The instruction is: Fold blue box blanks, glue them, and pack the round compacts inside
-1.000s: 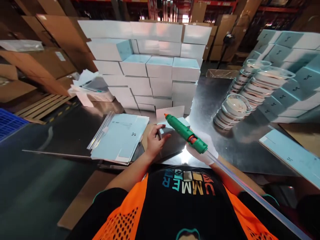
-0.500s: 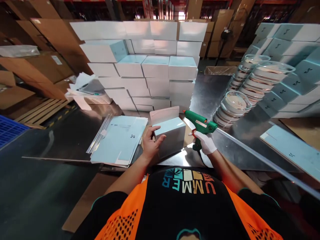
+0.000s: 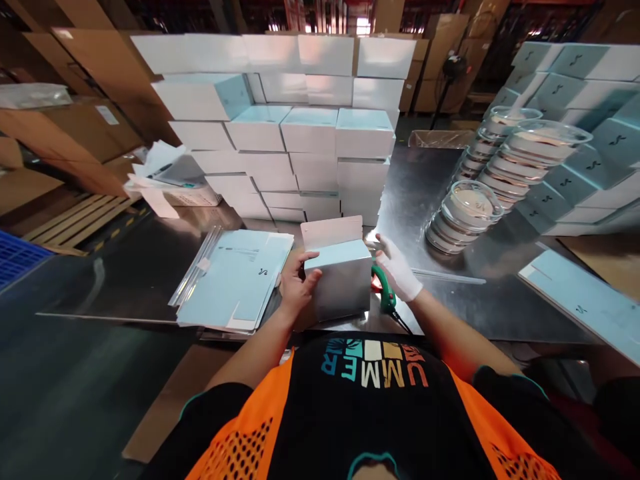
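My left grip (image 3: 296,283) is closed around the left side of the box (image 3: 343,288), thumb on the front face and fingers up by the top edge. The box is right in front of the wearer's body, near the close edge of the table (image 3: 465,310), plain grey face towards me, pale blue side up, with a whitish flap (image 3: 333,231) standing at its far edge.

My right grip (image 3: 399,272), the one in the white glove, is pretty open and not holding anything I can see. It's just off the box's right side; can't really tell if the fingertips touch it. The glue gun (image 3: 385,291) is down between that grip and the box. I only get the green handle and the cord (image 3: 401,324), as the rest is hidden. A clear stick (image 3: 450,277) lies on the table just right of the glove.

Left of the box there's a stack of pale blue sheets (image 3: 237,273), with clear plastic strips (image 3: 197,275) along its left edge. Behind the box is a big wall of white boxes (image 3: 315,137), and the stacked tubs (image 3: 453,223) are over to the right.
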`<state>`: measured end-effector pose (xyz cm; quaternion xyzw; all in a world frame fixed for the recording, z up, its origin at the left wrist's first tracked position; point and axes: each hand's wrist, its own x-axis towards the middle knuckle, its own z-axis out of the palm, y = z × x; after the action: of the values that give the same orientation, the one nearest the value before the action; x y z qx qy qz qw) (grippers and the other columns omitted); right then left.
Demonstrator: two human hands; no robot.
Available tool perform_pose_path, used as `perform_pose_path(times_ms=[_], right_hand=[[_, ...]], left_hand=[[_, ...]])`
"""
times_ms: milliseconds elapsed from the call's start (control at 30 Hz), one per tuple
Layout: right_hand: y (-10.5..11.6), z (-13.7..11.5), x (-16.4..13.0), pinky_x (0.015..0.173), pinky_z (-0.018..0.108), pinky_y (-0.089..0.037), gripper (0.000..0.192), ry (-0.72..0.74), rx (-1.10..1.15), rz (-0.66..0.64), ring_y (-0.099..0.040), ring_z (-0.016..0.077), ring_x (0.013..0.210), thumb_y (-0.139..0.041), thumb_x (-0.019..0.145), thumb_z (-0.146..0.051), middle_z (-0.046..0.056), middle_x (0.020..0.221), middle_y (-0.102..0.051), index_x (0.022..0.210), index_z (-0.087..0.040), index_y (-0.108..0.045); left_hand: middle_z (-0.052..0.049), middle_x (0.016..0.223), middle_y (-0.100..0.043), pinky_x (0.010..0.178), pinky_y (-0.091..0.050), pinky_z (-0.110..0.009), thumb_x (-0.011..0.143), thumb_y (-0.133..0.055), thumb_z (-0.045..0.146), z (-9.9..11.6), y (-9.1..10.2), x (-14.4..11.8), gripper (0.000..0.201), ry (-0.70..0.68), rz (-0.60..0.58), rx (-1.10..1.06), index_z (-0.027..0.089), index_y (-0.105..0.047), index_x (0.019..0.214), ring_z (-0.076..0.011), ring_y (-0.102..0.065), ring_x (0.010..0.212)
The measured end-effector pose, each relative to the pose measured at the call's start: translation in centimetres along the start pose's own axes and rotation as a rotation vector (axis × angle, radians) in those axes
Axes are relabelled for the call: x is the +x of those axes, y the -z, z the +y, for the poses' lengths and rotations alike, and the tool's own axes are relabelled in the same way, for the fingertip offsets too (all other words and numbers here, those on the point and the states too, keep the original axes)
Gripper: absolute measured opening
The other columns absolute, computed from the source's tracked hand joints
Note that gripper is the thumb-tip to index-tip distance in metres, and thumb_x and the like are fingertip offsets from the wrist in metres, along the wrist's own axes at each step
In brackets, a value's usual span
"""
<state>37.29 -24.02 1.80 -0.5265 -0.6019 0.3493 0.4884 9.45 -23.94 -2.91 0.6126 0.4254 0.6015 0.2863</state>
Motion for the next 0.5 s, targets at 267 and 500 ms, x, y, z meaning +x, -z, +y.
perform_pose_path(times_ms=[267,500], right_hand=[[-1.6,-1.6,1.4,0.129,0.056,-0.047,0.075,0.206,0.069,-0.283,-0.06,0.0396,0.151,-0.098,0.071,-0.059,0.023,0.16,-0.065,0.129,-0.019,-0.072],[-0.6,-0.1,-1.5,0.13,0.063,-0.047,0.023,0.386,0.015,-0.312,-0.065,0.0342,0.15,-0.079,0.099,-0.047,0.015,0.159,-0.069,0.117,-0.033,-0.081]], left_hand=[[-0.012,0.126,-0.076,0.107,-0.059,-0.047,0.083,-0.087,0.079,-1.2,-1.0,1.0,0.067,-0.178,0.028,-0.224,0.026,-0.065,0.116,-0.0288,-0.077,0.119],[-0.011,0.121,-0.086,0.118,-0.057,-0.062,0.105,-0.077,0.045,0.4,1.1,1.4,0.019,-0.453,-0.295,-0.158,0.033,-0.086,0.117,-0.0334,-0.072,0.139]])
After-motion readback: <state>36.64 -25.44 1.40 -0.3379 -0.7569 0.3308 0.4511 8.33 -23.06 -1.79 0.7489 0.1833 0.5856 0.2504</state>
